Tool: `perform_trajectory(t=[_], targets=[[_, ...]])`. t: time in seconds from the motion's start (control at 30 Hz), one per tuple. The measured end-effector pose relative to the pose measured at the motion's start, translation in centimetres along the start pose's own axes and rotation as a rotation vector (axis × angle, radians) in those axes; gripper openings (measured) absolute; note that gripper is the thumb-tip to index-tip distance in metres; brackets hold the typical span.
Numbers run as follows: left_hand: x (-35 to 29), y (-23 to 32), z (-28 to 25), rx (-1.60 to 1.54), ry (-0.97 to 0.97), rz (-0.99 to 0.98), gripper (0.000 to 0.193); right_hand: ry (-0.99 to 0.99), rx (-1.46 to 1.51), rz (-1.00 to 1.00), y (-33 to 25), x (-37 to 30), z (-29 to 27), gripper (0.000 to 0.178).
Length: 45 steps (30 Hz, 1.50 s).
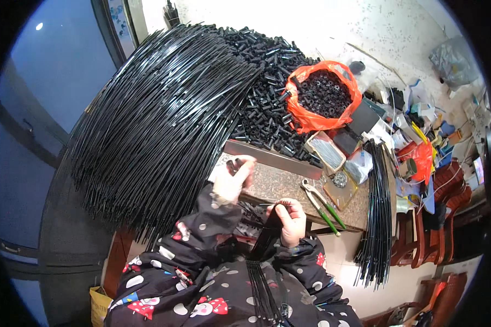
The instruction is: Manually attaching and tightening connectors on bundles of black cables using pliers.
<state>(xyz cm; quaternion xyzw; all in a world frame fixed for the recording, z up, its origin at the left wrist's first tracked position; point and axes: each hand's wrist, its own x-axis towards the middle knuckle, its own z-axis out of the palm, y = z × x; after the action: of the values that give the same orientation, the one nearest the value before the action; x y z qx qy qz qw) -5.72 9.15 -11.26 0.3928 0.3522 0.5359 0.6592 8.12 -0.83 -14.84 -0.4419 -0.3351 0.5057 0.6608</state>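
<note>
My left hand [236, 179] is raised above the table's front edge, its fingers curled around small dark tubular pieces [233, 165] that look like the black plastic parts piled behind it. My right hand [290, 222] is closed on the upper ends of a bundle of thin black rods [266, 235]. This bundle hangs down over my lap, its lower ends spread out. A thin wire sticks out leftward near my right fingertips. The two hands are a short way apart. Beyond them a flat metal bar [273, 159] stands along the heap of black plastic parts [267, 103].
A huge stack of black rods [163, 120] fills the left side. An orange-red bag [293, 113] holds small black parts. Green-handled pincers [323, 207] lie right of my hands, near a box of thin metal pins [326, 150]. Another rod bundle [375, 218] overhangs the right edge.
</note>
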Motion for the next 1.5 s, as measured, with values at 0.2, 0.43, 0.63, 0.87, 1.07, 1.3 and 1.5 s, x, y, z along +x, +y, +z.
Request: perform_trajectory(t=[0.2,0.43,0.63,0.87,1.07,1.3,1.5], targets=[[-2.1,-4.7,-2.3,0.060,-0.061,-0.258,0.016,0.064,0.111,0.086,1.2,1.3,-1.0,0.013],[-1.5,-4.2,-1.2,-0.322,-0.400,-0.503,0.046,0.145,0.157,0.002,2.2,1.6,-0.9,0.018],[-1.1,-5.4,-0.7,-0.431,-0.405,-0.557,0.026,0.116,0.193,-0.065,1.1,1.4,-0.2,0.022],[-0.4,-6.1,-0.6,-0.360,-0.431,-0.410,0.023,0.138,0.173,-0.072,1.9,2.3,-0.8,0.021],[-0.2,-5.6,-1.0,-0.450,-0.394,-0.510,0.025,0.114,0.218,-0.029,2.3,2.2,-0.4,0.020],[-0.1,-5.9,-2.0,-0.395,-0.434,-0.454,0.026,0.098,0.211,0.003,1.9,2.2,0.4,0.022],[-0.3,-5.7,-1.4,-0.445,-0.404,-0.429,0.024,0.101,0.223,0.025,1.8,2.3,0.3,0.021]])
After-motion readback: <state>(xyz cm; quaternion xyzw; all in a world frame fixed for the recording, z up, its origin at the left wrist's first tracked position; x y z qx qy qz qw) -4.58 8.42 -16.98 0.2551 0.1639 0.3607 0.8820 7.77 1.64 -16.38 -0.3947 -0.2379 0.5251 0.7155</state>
